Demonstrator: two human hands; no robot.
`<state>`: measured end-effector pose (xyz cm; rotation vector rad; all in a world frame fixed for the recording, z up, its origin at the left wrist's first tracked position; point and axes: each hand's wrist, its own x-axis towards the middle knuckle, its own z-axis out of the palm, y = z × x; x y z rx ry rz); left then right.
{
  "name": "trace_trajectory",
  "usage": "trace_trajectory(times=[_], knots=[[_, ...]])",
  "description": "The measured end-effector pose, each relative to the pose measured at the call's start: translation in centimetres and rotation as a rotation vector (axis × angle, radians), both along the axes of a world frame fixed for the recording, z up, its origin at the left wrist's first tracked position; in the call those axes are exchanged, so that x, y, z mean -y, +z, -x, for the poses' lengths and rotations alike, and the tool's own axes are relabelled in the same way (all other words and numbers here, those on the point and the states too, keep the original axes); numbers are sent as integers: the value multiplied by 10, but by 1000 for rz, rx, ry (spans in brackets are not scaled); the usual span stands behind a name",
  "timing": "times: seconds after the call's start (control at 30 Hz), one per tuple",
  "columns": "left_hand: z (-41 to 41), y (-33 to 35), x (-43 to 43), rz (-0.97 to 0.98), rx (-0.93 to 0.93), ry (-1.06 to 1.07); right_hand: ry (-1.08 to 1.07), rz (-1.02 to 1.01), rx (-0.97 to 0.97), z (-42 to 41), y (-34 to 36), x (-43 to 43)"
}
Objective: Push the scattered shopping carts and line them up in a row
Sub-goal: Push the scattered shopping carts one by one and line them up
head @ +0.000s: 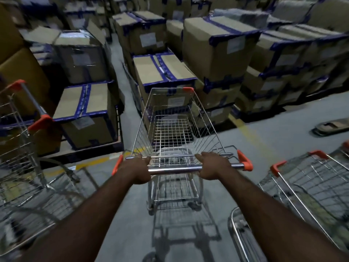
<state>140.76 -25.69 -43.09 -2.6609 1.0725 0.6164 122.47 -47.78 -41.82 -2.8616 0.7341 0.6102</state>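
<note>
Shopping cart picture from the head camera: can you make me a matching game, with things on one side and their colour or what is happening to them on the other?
Things:
1. silver wire shopping cart in the middle
2. brown cardboard boxes
3. painted floor line
4. plastic handle end caps

Colour or state:
A. orange
B. gripped at its bar
C. yellow
D. stacked, sealed with blue tape

Pairs: 1-B (the left hand and the right hand both hold the bar), 2-D, 3-C, 4-A.
</note>
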Motion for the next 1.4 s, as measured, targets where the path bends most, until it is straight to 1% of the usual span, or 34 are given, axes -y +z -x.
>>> trace_trajectory(times=[0.17, 0.27, 0.37, 0.5, 0.7, 0.87, 0.93, 1.03, 1.07, 1.1, 1.17, 1.2, 1.4], knots=[[46, 1, -11, 13, -4, 48, 59, -111, -42, 36, 13, 22], [74, 2, -20, 19, 2, 83, 78, -5, -73, 67, 15, 35], [100, 1, -29, 25, 9, 137, 107, 92, -40, 95, 10, 36], [132, 4, -42, 24, 24, 153, 72, 84, -31, 117, 14, 25], [169, 3, -59, 55, 40, 179, 101, 118, -68, 144, 15, 14], [209, 2, -82, 69, 54, 167, 136, 175, -114, 191, 25, 11], [220, 4, -95, 63, 14, 140, 161, 218, -101, 211, 21, 1], [235, 18, -123, 125, -185, 116, 160, 247, -75, 239, 17, -21], [241, 20, -132, 126, -200, 110, 157, 247, -66, 249, 16, -29], [250, 20, -140, 111, -156, 94, 151, 249, -55, 259, 15, -37], [269, 11, -155, 37, 13, 19, 136, 253, -35, 278, 13, -54], [279, 5, -162, 15, 58, 3, 128, 258, -33, 288, 12, -63], [341, 5, -206, 80, 75, 36, 139, 238, -32, 345, 15, -109]])
